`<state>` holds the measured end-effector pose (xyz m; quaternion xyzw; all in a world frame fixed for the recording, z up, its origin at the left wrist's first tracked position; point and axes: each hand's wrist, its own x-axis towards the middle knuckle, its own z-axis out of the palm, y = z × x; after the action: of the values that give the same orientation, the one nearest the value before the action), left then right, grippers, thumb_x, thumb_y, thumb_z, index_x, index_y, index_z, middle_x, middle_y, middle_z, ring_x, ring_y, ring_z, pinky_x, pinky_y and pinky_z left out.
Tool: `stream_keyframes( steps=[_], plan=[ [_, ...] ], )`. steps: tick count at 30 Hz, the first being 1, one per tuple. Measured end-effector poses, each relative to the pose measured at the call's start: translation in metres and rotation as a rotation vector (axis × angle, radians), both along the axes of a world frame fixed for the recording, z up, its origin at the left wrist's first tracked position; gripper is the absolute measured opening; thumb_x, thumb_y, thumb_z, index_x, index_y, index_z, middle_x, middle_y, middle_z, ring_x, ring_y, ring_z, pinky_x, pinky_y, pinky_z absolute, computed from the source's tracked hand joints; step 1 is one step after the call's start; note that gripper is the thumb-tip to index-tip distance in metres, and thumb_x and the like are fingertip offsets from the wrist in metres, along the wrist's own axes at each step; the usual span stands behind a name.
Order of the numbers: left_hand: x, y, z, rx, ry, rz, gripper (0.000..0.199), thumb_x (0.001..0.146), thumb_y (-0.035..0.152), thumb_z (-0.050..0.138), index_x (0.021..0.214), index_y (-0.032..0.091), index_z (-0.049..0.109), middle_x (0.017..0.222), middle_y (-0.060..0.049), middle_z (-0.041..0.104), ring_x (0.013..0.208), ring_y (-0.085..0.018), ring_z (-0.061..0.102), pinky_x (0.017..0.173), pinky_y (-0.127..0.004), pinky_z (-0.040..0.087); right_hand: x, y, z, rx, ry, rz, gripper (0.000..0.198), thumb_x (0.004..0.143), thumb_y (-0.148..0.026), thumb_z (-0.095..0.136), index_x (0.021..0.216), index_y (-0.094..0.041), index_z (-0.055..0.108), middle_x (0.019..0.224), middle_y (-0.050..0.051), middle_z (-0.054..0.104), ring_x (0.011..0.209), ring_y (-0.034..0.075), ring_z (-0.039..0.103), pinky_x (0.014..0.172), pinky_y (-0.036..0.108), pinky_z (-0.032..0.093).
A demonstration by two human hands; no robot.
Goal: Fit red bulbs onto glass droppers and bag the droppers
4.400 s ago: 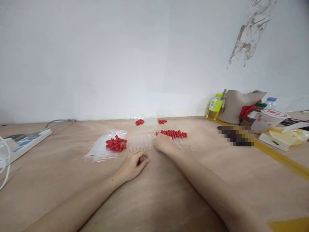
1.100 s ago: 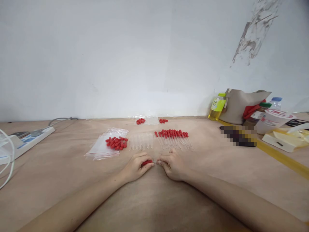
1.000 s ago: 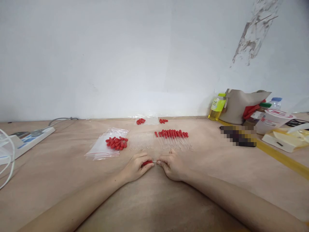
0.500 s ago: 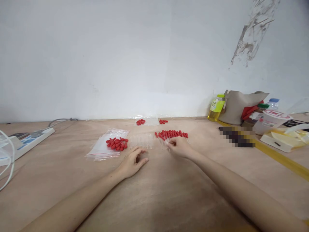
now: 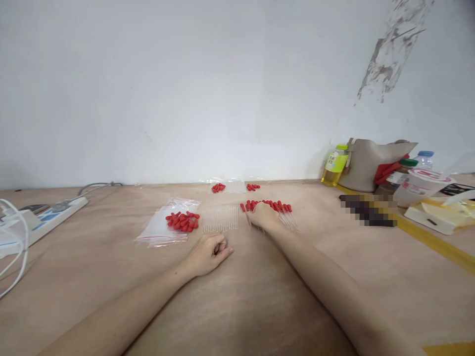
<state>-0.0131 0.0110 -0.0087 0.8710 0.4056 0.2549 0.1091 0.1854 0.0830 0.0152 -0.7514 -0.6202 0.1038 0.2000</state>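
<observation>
My left hand [image 5: 210, 254] rests on the table in a loose fist, thumb stretched out to the right, nothing in it. Just beyond it lies a row of clear thin dropper tubes [image 5: 220, 219] without bulbs. To its left, a pile of red rubber bulbs [image 5: 182, 221] sits on clear zip bags [image 5: 159, 230]. My right hand [image 5: 264, 216] bends down over a row of red-bulbed droppers [image 5: 287, 210], its fingers closed at a dropper [image 5: 243, 208] at the row's left end. The back of this hand hides several droppers, and its fingertips are partly hidden.
Near the wall, a clear bag [image 5: 234, 187] lies between two small groups of red bulbs [image 5: 218, 188]. A power strip [image 5: 55, 217] with cables is at left. At right stand a yellow drink bottle [image 5: 334, 167], a grey bag [image 5: 361, 165], a plastic cup [image 5: 417, 188] and a tissue pack [image 5: 432, 216].
My right hand has moved left and slightly away from me over the dropper row, uncovering the droppers at its right end. My left hand's fingers have curled in, and it has drawn slightly nearer to me.
</observation>
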Motion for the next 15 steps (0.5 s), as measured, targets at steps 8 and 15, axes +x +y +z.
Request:
stream_keyframes(
  steps=[8,15],
  plan=[
    [0.0,-0.001,0.002,0.014,0.013,-0.005,0.023,0.078,0.032,0.047,0.06,0.018,0.042,0.054,0.005,0.04,0.052,-0.01,0.04,0.05,-0.021,0.029,0.005,-0.004,0.0,-0.025,-0.076,0.038,0.042,0.072,-0.052,0.047,0.088,-0.017,0.063,0.092,0.013,0.064,0.088,0.027,0.059,0.069,0.036,0.043],
    [0.001,-0.002,0.003,0.015,0.01,0.039,0.017,0.08,0.03,0.045,0.069,0.018,0.049,0.053,0.004,0.043,0.05,-0.011,0.042,0.049,-0.022,0.03,-0.015,-0.014,0.004,0.071,-0.127,0.147,0.033,0.077,-0.043,0.045,0.091,-0.019,0.061,0.095,0.011,0.063,0.088,0.023,0.059,0.07,0.033,0.043]
  ],
)
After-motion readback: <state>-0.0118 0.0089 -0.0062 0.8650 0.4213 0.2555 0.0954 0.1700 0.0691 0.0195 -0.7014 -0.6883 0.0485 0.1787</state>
